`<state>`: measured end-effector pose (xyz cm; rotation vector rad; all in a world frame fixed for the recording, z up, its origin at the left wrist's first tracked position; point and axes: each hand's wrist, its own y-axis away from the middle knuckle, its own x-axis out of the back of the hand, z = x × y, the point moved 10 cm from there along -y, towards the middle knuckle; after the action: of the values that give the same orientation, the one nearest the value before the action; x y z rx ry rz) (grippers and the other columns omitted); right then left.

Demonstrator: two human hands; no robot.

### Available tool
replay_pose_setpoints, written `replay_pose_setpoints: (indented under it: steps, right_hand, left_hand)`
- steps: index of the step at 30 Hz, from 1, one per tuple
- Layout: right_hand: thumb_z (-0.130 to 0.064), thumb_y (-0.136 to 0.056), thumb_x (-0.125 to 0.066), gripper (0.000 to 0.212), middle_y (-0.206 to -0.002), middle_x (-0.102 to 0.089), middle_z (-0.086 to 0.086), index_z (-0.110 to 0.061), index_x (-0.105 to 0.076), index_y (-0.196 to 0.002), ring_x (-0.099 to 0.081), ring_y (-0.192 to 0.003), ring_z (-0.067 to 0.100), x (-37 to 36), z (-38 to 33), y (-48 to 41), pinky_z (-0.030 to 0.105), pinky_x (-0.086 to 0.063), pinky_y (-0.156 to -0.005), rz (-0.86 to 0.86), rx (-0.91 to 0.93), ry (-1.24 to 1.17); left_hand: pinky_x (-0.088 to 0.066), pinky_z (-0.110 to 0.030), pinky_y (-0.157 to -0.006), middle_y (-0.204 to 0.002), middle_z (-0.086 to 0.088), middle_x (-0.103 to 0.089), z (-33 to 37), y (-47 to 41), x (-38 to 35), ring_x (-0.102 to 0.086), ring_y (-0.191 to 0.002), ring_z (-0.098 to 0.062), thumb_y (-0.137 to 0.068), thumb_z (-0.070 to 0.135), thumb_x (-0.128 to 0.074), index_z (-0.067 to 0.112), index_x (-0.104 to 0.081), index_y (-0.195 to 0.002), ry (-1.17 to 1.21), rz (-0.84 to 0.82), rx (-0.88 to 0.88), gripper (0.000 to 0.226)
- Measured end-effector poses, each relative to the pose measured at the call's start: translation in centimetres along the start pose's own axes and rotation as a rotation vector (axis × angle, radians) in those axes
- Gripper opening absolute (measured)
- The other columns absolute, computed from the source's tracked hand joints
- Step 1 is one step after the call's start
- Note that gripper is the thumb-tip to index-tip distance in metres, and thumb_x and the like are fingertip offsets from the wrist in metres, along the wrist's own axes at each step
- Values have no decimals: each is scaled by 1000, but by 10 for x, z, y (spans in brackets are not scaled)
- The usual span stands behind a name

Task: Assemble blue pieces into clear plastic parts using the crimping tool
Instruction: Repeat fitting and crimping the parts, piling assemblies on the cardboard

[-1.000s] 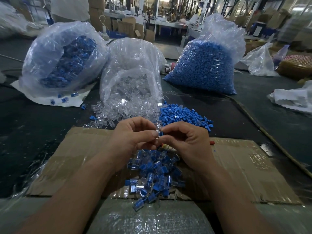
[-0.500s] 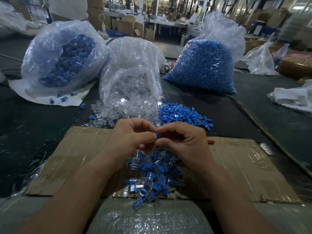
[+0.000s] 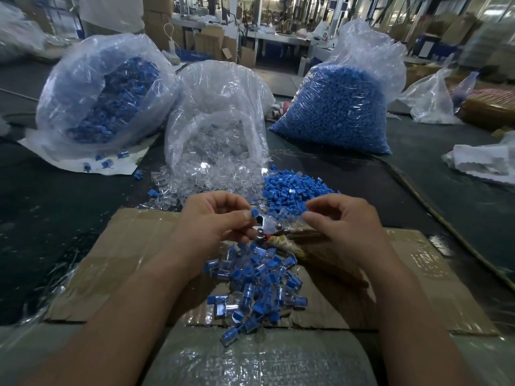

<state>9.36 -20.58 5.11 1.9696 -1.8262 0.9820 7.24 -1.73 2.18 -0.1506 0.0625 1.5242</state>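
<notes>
Your left hand (image 3: pixel 214 221) hovers over the cardboard (image 3: pixel 125 260), thumb and forefinger pinching a blue piece (image 3: pixel 255 212) just above the head of the crimping tool (image 3: pixel 269 227). Your right hand (image 3: pixel 344 221) hangs to its right, fingers loosely curled, with nothing visible in them. Assembled parts (image 3: pixel 259 285) lie heaped nearer you.

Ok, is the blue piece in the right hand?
No, the left hand pinches the blue piece; the right hand is apart from it.

No text, label, brand, number or sign can be read anywhere.
</notes>
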Motion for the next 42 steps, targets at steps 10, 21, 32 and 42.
replay_pose_setpoints:
  steps: [10, 21, 32, 42]
  right_hand:
    - [-39, -57, -84, 76, -100, -41, -23, -36, -46, -124, -42, -91, -3, -31, 40, 14, 16, -32, -68, -464, -249, 302]
    - [-33, -69, -72, 37, -88, -45, -16, -32, -57, -102, -44, -79, 5, -34, 23, 9, 26, -42, -66, -386, -190, 527]
    - [-18, -78, -60, 20, -86, -45, -9, -30, -48, -87, -39, -73, 4, -22, 23, 0, 23, -32, -57, -175, -139, 545]
    - [-27, -81, -63, 21, -93, -51, -10, -30, -48, -94, -49, -81, 10, -22, -8, 3, 33, -44, -70, -65, 68, 284]
  left_hand:
    - [-51, -19, -48, -61, -8, -68, -1, -2, 8, -66, -54, -17, -76, -7, -59, 2, -60, -75, 17, 41, -1, 9]
    - [-51, -19, -47, -61, -7, -68, -2, -1, 4, -66, -54, -16, -78, -8, -57, 2, -59, -75, 15, 26, 10, 10]
    - [-52, -19, -50, -62, -4, -68, -3, -3, 9, -67, -58, -16, -81, -7, -54, 5, -57, -77, -7, 64, -17, 13]
    - [-52, -17, -53, -63, 0, -68, 7, -2, 14, -67, -60, -11, -84, -5, -53, 9, -58, -79, -90, 141, -103, 16]
